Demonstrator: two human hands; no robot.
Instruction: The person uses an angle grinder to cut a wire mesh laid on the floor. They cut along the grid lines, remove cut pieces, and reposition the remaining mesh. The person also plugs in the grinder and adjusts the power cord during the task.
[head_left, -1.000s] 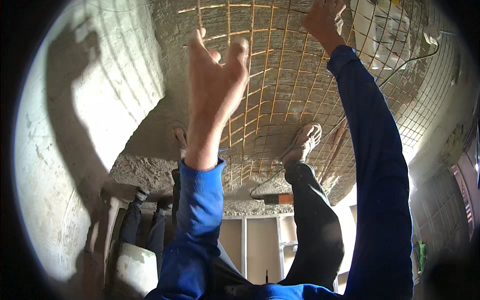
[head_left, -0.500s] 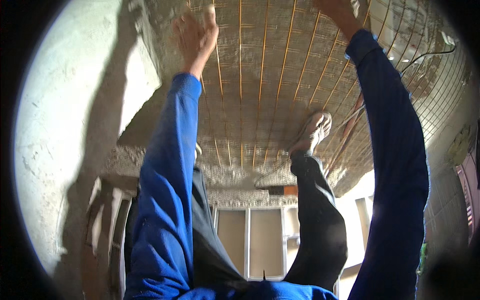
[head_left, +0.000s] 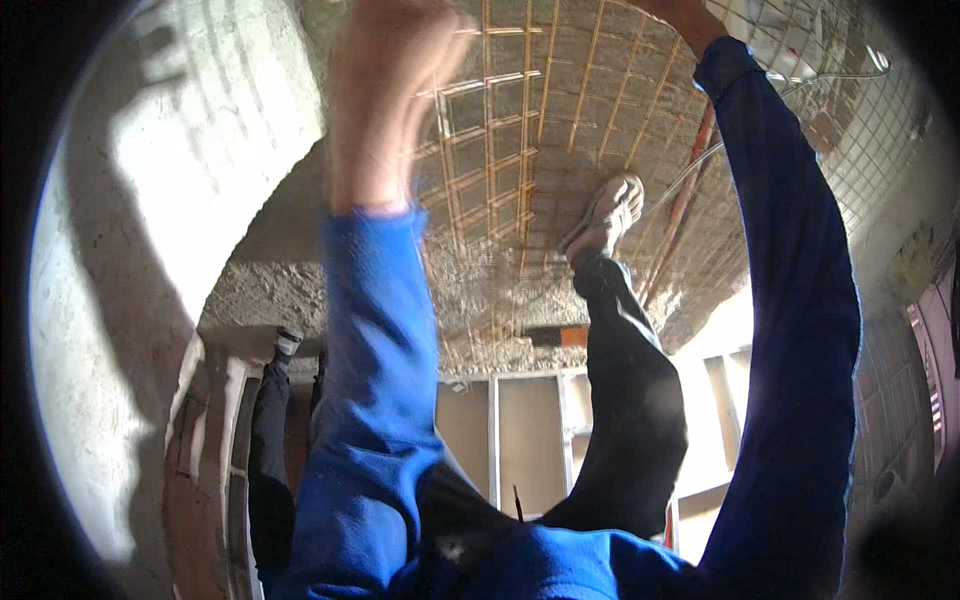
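Observation:
My left hand (head_left: pixel 385 95) is raised in front of me at the upper left, badly blurred, over a rust-coloured rebar grid (head_left: pixel 520 150) laid on rough concrete. It holds nothing that I can make out. Only the wrist and heel of my right hand (head_left: pixel 685 12) show at the top edge, above the same grid; its fingers are cut off. Both arms wear blue sleeves. My right leg in dark trousers ends in a grey shoe (head_left: pixel 605 215) standing on the grid.
A pale concrete wall (head_left: pixel 120 300) fills the left. Finer grey wire mesh (head_left: pixel 870 170) and a white cable (head_left: pixel 830 75) lie at the right, beside a reddish rod (head_left: pixel 690 190). Past the slab's ragged edge (head_left: pixel 300 290), framed panels (head_left: pixel 520 430) and another dark-trousered leg with a shoe (head_left: pixel 287 342) are lower down.
My left arm has swung from the upper left toward the centre and closer to the camera, now blurred. The right arm stays stretched up to the top edge.

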